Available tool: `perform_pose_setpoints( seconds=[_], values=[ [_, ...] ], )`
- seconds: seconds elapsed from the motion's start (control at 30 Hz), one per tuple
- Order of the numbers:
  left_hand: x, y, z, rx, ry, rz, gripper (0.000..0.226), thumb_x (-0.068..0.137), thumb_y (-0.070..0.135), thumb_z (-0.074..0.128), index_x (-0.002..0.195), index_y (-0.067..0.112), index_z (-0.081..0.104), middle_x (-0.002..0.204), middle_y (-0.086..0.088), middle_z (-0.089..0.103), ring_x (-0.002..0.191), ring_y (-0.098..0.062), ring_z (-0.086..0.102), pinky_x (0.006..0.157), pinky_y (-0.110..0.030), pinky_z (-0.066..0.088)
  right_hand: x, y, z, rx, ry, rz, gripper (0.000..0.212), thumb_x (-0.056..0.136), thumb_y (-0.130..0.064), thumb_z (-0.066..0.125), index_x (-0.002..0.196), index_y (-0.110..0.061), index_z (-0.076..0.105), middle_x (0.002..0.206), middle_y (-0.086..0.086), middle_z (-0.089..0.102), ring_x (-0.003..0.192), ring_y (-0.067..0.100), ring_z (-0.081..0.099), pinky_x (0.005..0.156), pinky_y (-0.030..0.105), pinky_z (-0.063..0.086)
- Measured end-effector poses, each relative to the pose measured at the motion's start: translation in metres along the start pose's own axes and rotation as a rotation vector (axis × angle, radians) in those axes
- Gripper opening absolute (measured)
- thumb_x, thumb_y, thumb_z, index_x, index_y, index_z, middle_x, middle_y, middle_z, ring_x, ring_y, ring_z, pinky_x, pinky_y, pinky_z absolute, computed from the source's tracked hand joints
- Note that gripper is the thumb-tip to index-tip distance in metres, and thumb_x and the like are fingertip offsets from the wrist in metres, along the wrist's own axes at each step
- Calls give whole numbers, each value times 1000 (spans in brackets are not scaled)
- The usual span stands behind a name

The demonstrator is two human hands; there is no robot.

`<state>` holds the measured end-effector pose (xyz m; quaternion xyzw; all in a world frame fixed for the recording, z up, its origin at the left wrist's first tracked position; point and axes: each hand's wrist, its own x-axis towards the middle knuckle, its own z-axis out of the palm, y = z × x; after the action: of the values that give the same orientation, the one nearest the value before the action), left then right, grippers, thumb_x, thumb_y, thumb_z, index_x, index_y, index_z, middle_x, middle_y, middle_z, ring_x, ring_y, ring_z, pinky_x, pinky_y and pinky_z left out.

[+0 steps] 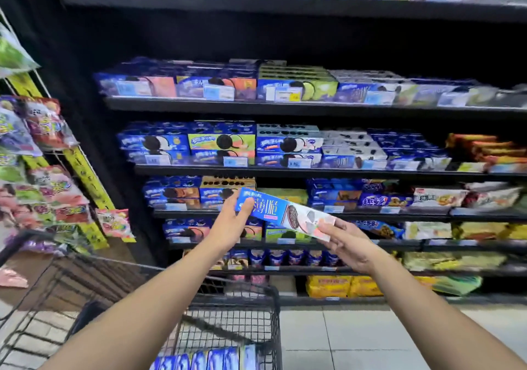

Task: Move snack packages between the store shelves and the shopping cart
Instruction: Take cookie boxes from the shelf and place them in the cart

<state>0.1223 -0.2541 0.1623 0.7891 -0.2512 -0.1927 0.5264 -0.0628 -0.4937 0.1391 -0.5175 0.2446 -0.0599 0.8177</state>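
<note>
A long blue and white cookie box (281, 212) is held level in front of the third shelf (285, 216). My left hand (231, 222) grips its left blue end, thumb over the front. My right hand (346, 242) holds its right white end with the fingertips. Below, the black wire shopping cart (273, 307) stands under my left arm, with several blue packages (205, 359) lying in its basket at the bottom edge of the view.
Dark shelves (313, 170) stacked with blue cookie boxes fill the middle. A side rack of hanging candy bags (48, 187) stands at the left. Yellow bags (342, 285) sit on the lowest shelf. Pale tiled floor (370, 338) lies right of the cart.
</note>
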Motion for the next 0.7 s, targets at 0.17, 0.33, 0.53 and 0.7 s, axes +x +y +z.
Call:
perform_pose_setpoints(
  seconds=[0.17,0.33,0.53,0.7],
  values=[
    [16,32,47,35,-49,52,38,100,57,44,134,43,38,146,4,48,139,-18,41,117,-41,31,5,-34,-59,-33,-35,-44,58,79,-17,76,132,-2,58,128,12,68,118,24,65,101,32,53],
    [33,58,107,-31,-61,-30,70,91,52,64,151,29,36,150,2,44,137,-18,45,118,-48,33,22,-73,-126,-36,-71,-42,65,74,-22,83,132,-4,59,126,12,69,106,17,71,78,20,57],
    [54,98,186,3,-46,-10,54,96,34,68,144,27,45,120,26,64,106,14,59,92,-9,46,29,-126,-207,-149,-83,-58,78,67,-26,89,134,-1,58,117,9,74,72,5,70,60,13,52],
    [66,124,234,75,-5,36,55,96,23,68,144,27,42,120,24,66,100,20,58,87,-1,41,33,-168,-250,-272,-48,-122,84,64,-29,87,140,-22,52,85,-5,74,53,1,55,56,11,46]
  ],
)
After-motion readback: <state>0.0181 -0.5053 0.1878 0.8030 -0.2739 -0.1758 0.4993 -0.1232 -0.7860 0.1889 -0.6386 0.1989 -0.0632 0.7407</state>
